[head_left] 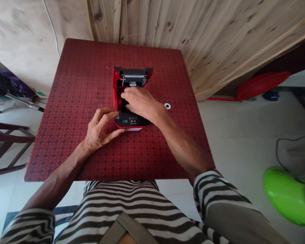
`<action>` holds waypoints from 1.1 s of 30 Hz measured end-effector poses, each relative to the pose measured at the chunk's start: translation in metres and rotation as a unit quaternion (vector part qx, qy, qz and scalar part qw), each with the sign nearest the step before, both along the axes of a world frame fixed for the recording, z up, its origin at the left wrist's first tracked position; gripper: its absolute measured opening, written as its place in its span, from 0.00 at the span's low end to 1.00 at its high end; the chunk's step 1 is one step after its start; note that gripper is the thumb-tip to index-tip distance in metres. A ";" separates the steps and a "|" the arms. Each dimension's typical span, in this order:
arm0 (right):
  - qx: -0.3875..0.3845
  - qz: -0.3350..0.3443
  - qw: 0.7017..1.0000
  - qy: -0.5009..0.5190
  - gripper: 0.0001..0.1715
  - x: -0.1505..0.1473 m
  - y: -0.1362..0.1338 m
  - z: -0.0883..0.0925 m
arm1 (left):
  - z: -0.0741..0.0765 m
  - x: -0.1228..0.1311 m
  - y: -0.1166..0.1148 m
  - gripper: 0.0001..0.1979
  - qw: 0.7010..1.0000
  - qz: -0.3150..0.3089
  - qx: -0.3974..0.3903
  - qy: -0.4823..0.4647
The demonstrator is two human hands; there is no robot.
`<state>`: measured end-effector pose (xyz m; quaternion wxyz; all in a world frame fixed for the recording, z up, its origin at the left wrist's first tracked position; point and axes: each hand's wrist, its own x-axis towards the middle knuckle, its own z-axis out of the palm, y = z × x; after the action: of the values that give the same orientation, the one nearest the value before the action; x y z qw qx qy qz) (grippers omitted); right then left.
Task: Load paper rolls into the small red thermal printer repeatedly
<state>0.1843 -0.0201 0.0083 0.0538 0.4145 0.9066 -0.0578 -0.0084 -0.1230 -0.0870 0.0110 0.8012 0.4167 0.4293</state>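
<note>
A red and black label printer (pixel 132 119) sits on the table with its lid (pixel 133 73) raised at the back. Its small button panel faces me. My left hand (pixel 99 128) grips the front left corner, fingers on the top edge and thumb along the lower front. My right hand (pixel 139 101) reaches down into the printer's compartment from the right. Its fingers are bent and closed, but their tips and anything between them are hidden. A small white paper roll (pixel 167 106) with a dark core lies on the table, right of the printer and apart from both hands.
The printer stands on a red patterned table (pixel 73 101), against a wooden plank wall (pixel 147 23). A wooden chair (pixel 10 135) is on the left. On the right floor are a bright green plastic item (pixel 282 193) and a dark cable (pixel 278 149).
</note>
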 end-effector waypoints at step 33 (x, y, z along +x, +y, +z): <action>-0.056 -0.313 0.789 0.527 0.12 0.128 -0.138 -0.066 | 0.003 -0.002 0.005 0.32 1.000 0.001 0.015 -0.003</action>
<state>0.3124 -0.1580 -0.0578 -0.4297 0.5769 0.6103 -0.3317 -0.0108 -0.1180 -0.0840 0.0005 0.7996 0.4107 0.4381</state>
